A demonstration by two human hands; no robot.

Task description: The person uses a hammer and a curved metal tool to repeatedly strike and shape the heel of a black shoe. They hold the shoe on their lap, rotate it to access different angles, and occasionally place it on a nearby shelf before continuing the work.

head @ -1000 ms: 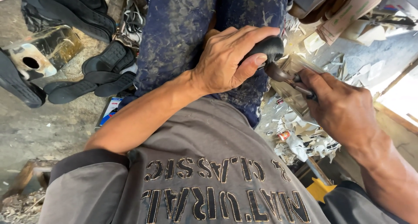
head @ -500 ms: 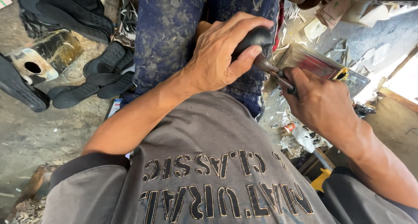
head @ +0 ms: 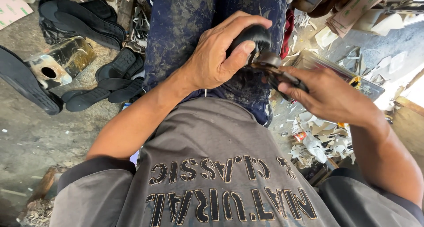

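Note:
My left hand (head: 221, 54) wraps around a black shoe (head: 255, 36) held over my lap, thumb pressed on its rounded end. My right hand (head: 329, 96) grips a dark metal tool like pincers (head: 276, 70), whose head touches the shoe's edge right beside my left thumb. Both hands sit above my dark blue, stained trousers (head: 185, 19). Most of the shoe is hidden under my left fingers.
Black shoe soles (head: 106, 83) lie on the concrete floor at left, next to a dented glue can (head: 59, 61). More soles (head: 84, 17) are stacked at the upper left. Scraps of paper and leather (head: 322, 141) litter the floor at right, near cardboard pieces (head: 353, 8).
Both hands have shifted slightly lower and to the right with the shoe. My right hand has turned the tool, and its head now sits nearer my left thumb.

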